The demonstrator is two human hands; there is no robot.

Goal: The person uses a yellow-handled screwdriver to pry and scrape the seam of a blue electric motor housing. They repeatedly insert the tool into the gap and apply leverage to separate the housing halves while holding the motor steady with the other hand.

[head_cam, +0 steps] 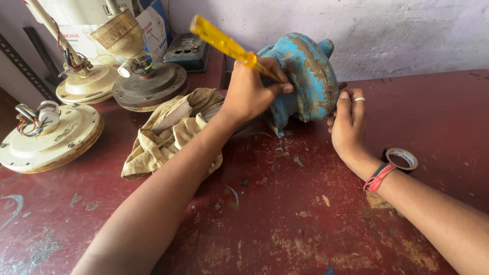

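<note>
Head view: left hand (pixel 249 94) has its fingers wrapped tight on a yellow-handled screwdriver (pixel 229 47), tip against the rusty blue metal pump casing (pixel 305 76) near the red table's (pixel 305 224) far edge. Right hand (pixel 349 125) braces the casing, fingers flat; keeping the blade square should prevent slipping.

The near half of the red counter (pixel 305 229) lies open between the forearms, bar paint flakes. To the left, a crumpled cloth (pixel 168 135) and fan motor housings (pixel 48 135) crowd it. A tape roll (pixel 402 158) sits by the right wrist; the wall (pixel 397 30) probably blocks behind the blue pump casing (pixel 305 76).
</note>
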